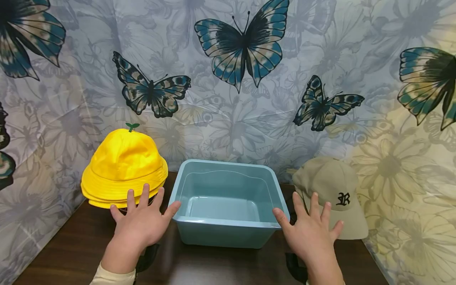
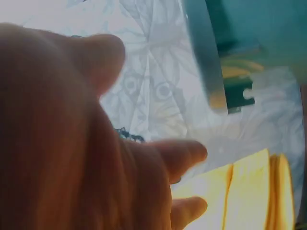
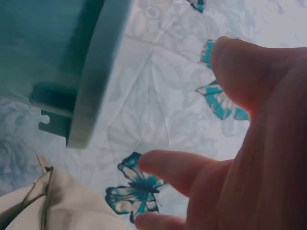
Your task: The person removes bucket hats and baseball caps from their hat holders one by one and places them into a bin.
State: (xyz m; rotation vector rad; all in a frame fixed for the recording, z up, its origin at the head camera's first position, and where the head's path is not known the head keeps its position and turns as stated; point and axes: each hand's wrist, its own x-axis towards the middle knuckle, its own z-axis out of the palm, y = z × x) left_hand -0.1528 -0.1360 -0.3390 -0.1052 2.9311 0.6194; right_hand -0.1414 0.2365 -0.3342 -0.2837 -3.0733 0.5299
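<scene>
Fingers spread, my left hand (image 1: 140,225) hovers between a stack of yellow bucket hats (image 1: 124,162) and a light blue plastic tub (image 1: 228,233) in the head view. A small green sprout tops the upper hat. On the other side, my right hand (image 1: 310,233) is also spread, between the tub and a beige baseball cap (image 1: 324,178) with a dark letter on its front. Neither hand holds anything. In the left wrist view the yellow hats (image 2: 240,187) lie beyond the fingers. The right wrist view shows the tub's rim (image 3: 98,76) and part of the cap (image 3: 72,201) apart from the fingers.
All three things stand on a dark brown wooden table (image 1: 210,265). Behind it hangs a grey-blue cloth (image 1: 235,126) printed with flowers and butterflies. Black straps show below both wrists.
</scene>
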